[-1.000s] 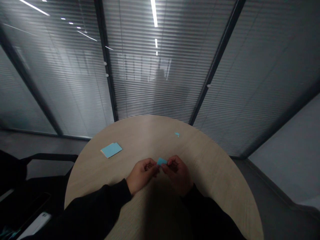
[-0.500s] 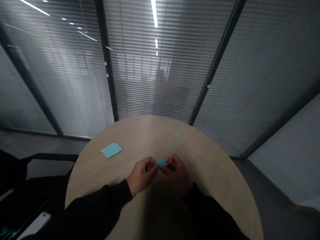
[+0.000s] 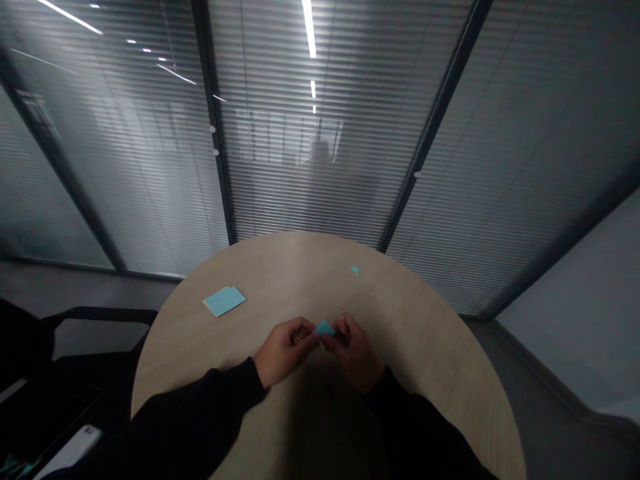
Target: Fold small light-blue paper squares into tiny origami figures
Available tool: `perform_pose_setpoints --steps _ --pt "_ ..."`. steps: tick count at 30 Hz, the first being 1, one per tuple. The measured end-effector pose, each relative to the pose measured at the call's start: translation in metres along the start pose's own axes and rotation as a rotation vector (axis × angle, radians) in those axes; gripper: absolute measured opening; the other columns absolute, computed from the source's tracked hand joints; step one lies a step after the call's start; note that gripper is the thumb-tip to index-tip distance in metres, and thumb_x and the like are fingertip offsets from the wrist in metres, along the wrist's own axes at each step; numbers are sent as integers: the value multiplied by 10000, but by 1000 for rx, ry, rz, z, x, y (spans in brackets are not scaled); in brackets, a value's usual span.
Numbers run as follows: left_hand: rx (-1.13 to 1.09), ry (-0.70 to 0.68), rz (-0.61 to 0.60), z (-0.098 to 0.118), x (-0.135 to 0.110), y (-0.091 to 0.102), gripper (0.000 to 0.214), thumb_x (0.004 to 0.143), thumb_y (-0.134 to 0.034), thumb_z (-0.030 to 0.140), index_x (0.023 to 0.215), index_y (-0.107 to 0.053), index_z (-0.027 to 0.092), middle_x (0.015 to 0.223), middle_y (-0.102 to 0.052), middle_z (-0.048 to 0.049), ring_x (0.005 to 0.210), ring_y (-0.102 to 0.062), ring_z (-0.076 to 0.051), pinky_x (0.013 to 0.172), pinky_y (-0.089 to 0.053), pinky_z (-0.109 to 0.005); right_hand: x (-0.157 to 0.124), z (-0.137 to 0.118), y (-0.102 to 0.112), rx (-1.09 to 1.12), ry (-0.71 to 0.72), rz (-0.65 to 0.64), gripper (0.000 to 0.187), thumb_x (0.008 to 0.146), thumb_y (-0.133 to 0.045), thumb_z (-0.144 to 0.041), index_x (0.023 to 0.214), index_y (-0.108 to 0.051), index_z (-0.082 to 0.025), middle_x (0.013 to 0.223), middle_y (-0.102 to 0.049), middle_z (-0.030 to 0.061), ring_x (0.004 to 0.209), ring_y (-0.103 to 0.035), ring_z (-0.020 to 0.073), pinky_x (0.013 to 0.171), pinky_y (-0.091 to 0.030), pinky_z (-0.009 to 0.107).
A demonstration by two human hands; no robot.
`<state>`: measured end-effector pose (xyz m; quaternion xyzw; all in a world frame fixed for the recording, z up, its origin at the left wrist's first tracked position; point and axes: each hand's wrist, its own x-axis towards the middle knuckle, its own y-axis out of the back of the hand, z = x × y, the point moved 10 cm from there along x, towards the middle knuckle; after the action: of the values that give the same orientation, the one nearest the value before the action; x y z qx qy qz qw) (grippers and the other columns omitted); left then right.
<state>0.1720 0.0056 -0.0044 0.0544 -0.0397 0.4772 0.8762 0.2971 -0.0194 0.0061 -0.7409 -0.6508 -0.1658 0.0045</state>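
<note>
Between my two hands is a small piece of folded blue paper [image 3: 325,327], its pointed top showing above the fingers. My left hand [image 3: 285,350] pinches its left corner between thumb and fingers. On the other side my right hand [image 3: 356,350] grips the right corner, fingers curled. The lower part of the paper is hidden behind the thumbs. Both hands are just over the middle of the round wooden table [image 3: 300,267].
A stack of light blue paper sheets [image 3: 225,301] lies at the table's left. Farther back on the right is a tiny blue folded scrap [image 3: 355,271]. A black chair [image 3: 100,333] stands at the left, with a white phone-like object [image 3: 75,448] on it. Glass panels with blinds rise behind the table.
Both hands have barely shifted around the folded paper. Its visible part looks slightly lower and more triangular. The stack and the scrap stay where they were.
</note>
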Motion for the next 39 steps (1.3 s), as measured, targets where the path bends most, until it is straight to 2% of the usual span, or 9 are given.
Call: perform_pose_setpoints --steps 6,12,17,20,23,28,31,35,39 --pt "41 -9 9 -5 2 3 390 827 -632 529 794 -593 142 621 -554 4 531 -433 -101 492 -301 -212 -2 -2 -9 107 -14 -68 275 777 -664 -360 824 -431 -222 743 -585 -22 656 -583 143 595 -460 255" --pt "143 -34 27 -6 2 5 364 860 -599 504 794 -594 146 624 -547 7 541 -434 -105 499 -308 -217 -3 0 -4 2 -14 -30 269 767 -688 -323 893 -476 -216 746 -610 -19 667 -604 145 597 -477 254" --pt "116 -1 -7 -10 0 3 366 839 -614 516 775 -574 158 615 -559 12 532 -464 -109 501 -312 -225 -4 -4 -3 -45 6 -22 298 773 -689 -354 1008 -588 -200 878 -675 41 741 -657 170 633 -529 280" --pt "46 11 -26 -10 1 0 375 811 -655 517 775 -578 152 670 -620 -18 575 -516 -116 535 -347 -229 -3 -2 -2 -43 14 -26 240 790 -672 -363 959 -635 -196 872 -701 50 752 -683 182 672 -552 304" --pt "-127 60 -30 -13 2 -2 390 771 -708 513 777 -594 140 695 -653 -35 612 -564 -122 580 -393 -235 -2 3 3 -10 20 22 238 796 -671 -374 944 -631 -192 850 -716 53 757 -698 195 684 -561 315" --pt "-361 167 -13 -24 2 -5 390 669 -829 384 905 -667 119 776 -696 -54 672 -616 -132 667 -451 -259 -2 2 3 -29 32 66 232 817 -665 -387 932 -620 -190 820 -721 56 707 -697 190 635 -552 297" --pt "-380 175 28 -26 2 -2 365 649 -841 351 885 -693 115 757 -694 -52 669 -615 -136 675 -457 -268 -2 0 4 -61 29 98 264 795 -682 -393 950 -624 -187 823 -716 60 688 -688 187 593 -542 281" --pt "-333 149 61 -23 1 2 333 696 -805 392 859 -718 115 699 -676 -41 639 -594 -129 644 -444 -257 -3 1 11 -136 15 165 290 781 -687 -405 962 -643 -182 826 -712 73 672 -676 192 559 -532 284" --pt "-369 163 65 -22 1 3 321 705 -797 407 838 -734 121 723 -685 -45 646 -591 -124 655 -458 -255 -2 -6 13 -245 73 176 263 806 -671 -411 936 -661 -183 821 -715 78 677 -673 199 571 -533 298"
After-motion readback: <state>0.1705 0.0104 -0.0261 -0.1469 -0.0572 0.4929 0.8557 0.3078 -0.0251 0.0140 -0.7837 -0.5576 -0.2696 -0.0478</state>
